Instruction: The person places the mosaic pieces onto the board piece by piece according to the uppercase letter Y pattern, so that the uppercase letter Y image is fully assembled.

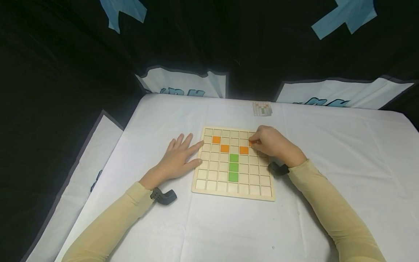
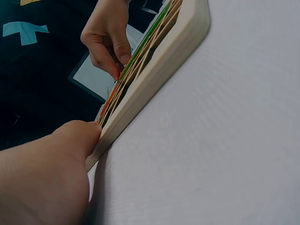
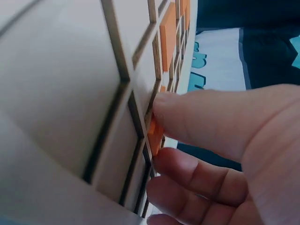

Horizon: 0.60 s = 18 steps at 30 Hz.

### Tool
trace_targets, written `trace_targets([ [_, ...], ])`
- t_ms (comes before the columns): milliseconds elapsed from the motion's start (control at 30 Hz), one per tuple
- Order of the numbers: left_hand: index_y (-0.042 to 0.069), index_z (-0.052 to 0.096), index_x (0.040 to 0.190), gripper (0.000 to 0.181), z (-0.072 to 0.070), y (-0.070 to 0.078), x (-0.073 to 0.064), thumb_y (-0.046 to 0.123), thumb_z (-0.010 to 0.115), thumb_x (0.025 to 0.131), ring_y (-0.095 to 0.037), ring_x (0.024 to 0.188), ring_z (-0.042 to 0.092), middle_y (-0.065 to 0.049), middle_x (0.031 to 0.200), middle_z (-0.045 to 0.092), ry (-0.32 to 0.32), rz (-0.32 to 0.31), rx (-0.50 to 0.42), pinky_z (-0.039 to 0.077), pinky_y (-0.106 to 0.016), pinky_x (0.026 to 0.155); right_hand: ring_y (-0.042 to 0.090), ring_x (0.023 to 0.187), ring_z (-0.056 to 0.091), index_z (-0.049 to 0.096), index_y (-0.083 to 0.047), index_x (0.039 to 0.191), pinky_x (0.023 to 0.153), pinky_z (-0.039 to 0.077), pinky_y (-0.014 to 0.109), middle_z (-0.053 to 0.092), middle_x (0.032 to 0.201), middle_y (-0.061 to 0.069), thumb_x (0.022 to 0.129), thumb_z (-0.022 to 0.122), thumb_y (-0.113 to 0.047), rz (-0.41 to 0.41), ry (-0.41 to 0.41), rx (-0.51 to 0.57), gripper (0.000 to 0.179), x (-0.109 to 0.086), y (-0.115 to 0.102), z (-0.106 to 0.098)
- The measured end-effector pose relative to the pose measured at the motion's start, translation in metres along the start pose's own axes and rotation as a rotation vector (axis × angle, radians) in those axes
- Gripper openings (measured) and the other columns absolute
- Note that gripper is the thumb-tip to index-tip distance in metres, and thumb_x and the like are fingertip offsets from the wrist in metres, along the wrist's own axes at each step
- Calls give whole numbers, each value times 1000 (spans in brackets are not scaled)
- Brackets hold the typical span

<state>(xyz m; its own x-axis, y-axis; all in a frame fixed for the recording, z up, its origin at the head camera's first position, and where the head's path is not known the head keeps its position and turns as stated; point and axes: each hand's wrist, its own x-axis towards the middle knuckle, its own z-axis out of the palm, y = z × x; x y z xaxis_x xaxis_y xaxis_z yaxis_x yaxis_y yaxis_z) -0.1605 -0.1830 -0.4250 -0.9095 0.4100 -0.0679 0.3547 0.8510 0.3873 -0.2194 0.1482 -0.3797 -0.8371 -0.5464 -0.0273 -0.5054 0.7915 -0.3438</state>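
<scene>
A light wooden grid board point(image 1: 214, 175) lies flat on the table. In its cells sit three orange square tiles, one of them the upper left tile point(image 1: 216, 139), and a column of three green tiles, with the middle green tile point(image 1: 234, 167) among them. My right hand point(image 1: 271, 142) pinches another orange tile point(image 3: 154, 138) between thumb and index finger, low over a cell at the board's upper right; its fingers hide part of that corner. With fingers spread straight, my left hand point(image 1: 176, 160) rests at the left edge, its thumb point(image 2: 79, 133) touching the rim.
A small card point(image 1: 262, 108) printed with a coloured grid pattern lies behind the board, near the far edge of the white-covered table point(image 1: 222, 229). Dark curtains point(image 1: 209, 40) with blue tape hang beyond the table. Each wrist wears a dark camera band.
</scene>
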Motion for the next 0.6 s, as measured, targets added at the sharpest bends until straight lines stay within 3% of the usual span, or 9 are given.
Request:
trace_targets([
  [333, 24, 35, 160, 67, 1, 1, 3, 51, 52, 102, -48, 158, 2, -21, 171, 13, -8, 4, 1, 2, -68, 125, 20, 74, 52, 80, -3, 104, 70, 50, 35, 68, 86, 13, 91, 71, 0, -23, 48, -43, 16, -5, 0, 4],
  [500, 24, 35, 160, 67, 0, 0, 1, 51, 51, 102, -48, 158, 2, -21, 171, 13, -8, 0, 0, 1, -68, 125, 21, 73, 50, 74, -6, 85, 68, 44, 33, 61, 77, 7, 88, 69, 2, -30, 46, -32, 10, -2, 2, 7],
  [600, 24, 35, 160, 66, 0, -1, 0, 50, 52, 102, -48, 158, 2, -21, 171, 13, -8, -5, -1, 1, -68, 125, 22, 77, 53, 73, -6, 89, 71, 47, 35, 64, 79, 7, 87, 70, 0, -19, 44, -3, 7, -2, 5, 9],
])
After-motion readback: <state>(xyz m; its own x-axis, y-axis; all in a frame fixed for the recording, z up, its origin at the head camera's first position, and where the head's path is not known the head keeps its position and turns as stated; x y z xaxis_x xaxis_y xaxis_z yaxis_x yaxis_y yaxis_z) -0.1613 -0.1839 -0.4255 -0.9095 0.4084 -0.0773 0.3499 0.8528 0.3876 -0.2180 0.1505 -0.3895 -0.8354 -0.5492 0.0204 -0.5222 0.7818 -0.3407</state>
